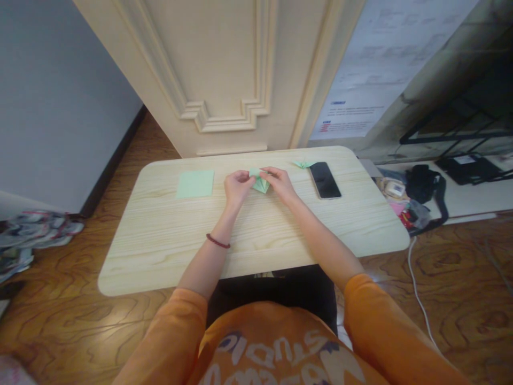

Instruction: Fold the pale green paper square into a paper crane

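My left grip (237, 187) and right grip (280, 183), both pinched closed, hold a folded paper (262, 185) over the surface (160, 240), between a paper square (195, 184) and a phone (325, 181).

A plain blue-grey wall (60, 107) fills the left, edged at its foot by a dark skirting (116, 160). Straight ahead stands a cream panel (224, 69) with raised, stepped moulding, and a pale wood-grain table (160, 240) with rounded corners sits before it. To the right, a printed white sheet (385, 64) hangs beside a grey, dark-veined wall (404, 118), above a low white shelf (473, 204). The floor (80, 337) is brown, boldly grained wood, where light glints at lower left; a white cable (419, 294) trails across its right side
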Demonstrator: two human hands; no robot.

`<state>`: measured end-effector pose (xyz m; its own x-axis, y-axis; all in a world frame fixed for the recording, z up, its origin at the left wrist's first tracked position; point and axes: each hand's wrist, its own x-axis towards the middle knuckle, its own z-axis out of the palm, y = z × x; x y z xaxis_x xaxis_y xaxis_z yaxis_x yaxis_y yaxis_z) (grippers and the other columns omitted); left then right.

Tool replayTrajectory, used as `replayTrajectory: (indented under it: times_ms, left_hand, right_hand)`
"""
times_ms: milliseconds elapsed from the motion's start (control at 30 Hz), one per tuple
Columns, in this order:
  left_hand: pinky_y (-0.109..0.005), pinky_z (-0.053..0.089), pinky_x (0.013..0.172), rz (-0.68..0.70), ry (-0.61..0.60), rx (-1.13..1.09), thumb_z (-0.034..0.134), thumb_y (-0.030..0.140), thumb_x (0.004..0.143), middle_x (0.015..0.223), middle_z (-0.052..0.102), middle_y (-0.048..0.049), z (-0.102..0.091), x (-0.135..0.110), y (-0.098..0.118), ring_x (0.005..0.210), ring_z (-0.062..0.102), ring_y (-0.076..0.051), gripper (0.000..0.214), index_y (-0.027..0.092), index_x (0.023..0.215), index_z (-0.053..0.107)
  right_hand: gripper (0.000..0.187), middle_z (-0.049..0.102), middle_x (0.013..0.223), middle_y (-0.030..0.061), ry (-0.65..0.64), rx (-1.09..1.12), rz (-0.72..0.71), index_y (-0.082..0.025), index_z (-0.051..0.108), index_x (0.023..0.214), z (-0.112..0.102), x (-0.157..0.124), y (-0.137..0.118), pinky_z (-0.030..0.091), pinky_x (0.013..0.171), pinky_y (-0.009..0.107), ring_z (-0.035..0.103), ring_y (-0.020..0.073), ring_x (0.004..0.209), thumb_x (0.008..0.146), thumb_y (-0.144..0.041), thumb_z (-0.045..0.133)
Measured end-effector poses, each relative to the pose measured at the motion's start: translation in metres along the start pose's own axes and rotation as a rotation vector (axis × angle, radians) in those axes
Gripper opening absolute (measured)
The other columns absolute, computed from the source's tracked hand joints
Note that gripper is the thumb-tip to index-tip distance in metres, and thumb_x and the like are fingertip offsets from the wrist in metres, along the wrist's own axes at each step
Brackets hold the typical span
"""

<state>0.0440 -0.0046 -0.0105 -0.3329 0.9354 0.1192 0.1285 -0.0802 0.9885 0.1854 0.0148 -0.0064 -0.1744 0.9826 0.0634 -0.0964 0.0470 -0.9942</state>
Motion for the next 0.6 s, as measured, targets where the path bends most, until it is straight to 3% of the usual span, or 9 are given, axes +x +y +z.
replayTrajectory:
  times_ms: [367,600]
  left_hand:
    - [-0.025,0.052,0.062,0.064,0.031,-0.001,0.071,0.015,0.061,0.066,0.069,-0.0007,0.001,-0.004,0.014,0.060,0.064,-0.013,0.010,0.017,0.070,0.068]
    - [-0.029,0.055,0.068,0.019,-0.021,-0.187,0.084,0.037,0.058,0.073,0.072,-0.0050,0.001,-0.004,0.012,0.066,0.066,-0.015,0.032,0.014,0.077,0.072]
  right_hand:
    - [0.037,0.071,0.075,0.0028,0.046,-0.079,-0.023,-0.017,0.072,0.078,0.000,0.001,0.005,0.052,0.070,0.030,0.065,0.0183,0.072,0.059,-0.048,0.078]
    - [0.030,0.067,0.068,0.0003,0.112,-0.062,-0.036,-0.017,0.069,0.072,0.000,-0.001,0.000,0.048,0.064,0.027,0.060,0.0152,0.065,0.061,-0.044,0.075]
